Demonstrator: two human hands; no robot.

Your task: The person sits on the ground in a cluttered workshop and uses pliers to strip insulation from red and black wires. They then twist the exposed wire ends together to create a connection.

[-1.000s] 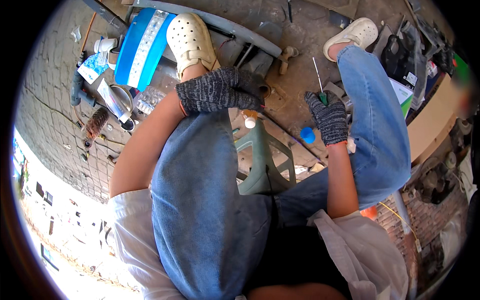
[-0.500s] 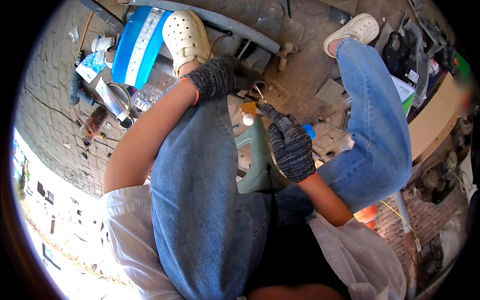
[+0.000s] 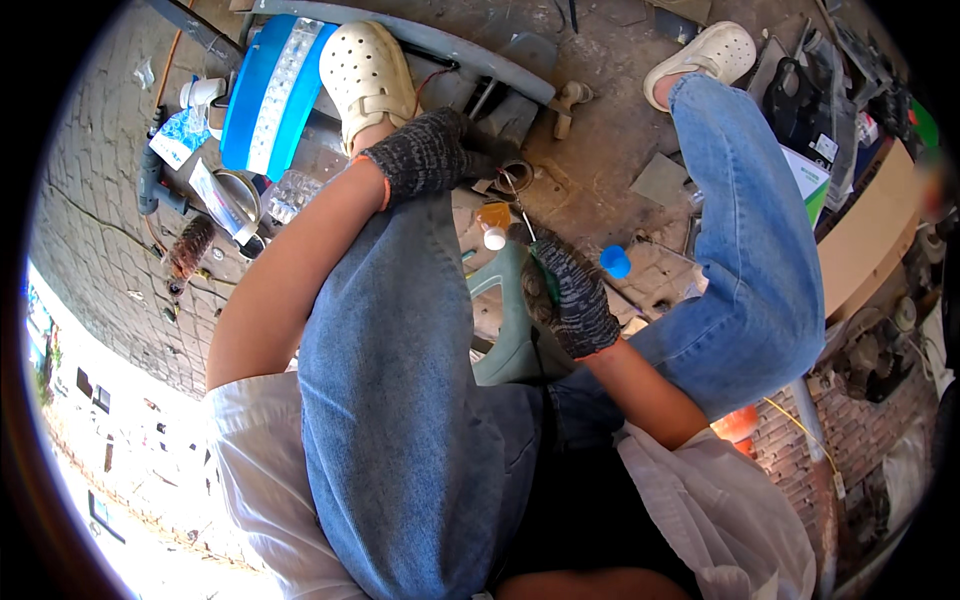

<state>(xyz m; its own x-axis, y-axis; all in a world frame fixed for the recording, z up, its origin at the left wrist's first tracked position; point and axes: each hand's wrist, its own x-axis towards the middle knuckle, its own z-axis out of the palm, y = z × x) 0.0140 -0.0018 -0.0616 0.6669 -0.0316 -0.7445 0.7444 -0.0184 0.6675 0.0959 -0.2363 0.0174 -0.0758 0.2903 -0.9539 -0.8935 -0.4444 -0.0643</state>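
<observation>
My left hand [image 3: 425, 158], in a dark grey knit glove with an orange cuff, is closed at the near side of a metal frame. Its fingers grip a dark part beside a round, brownish open-ended tube [image 3: 517, 176]; much of that part is hidden. My right hand [image 3: 578, 298], gloved alike, wraps around the green handle of a screwdriver [image 3: 526, 215]. The thin shaft points up and left, its tip at the tube's mouth. Between the hands lies a small amber bottle [image 3: 493, 216] with a white cap. A blue cap [image 3: 615, 262] lies right of my right hand.
Under me is a green plastic stool [image 3: 508, 300]. A grey curved metal panel [image 3: 430, 35] and a blue panel with a clear strip [image 3: 240, 110] lie ahead at left. A brush [image 3: 190, 245] and a tool [image 3: 150, 175] are far left; black plastic parts [image 3: 800, 105] are at right.
My right hand has drawn back and down and turned, so the green handle and more of the screwdriver's shaft show. My left hand has stayed nearly in place.
</observation>
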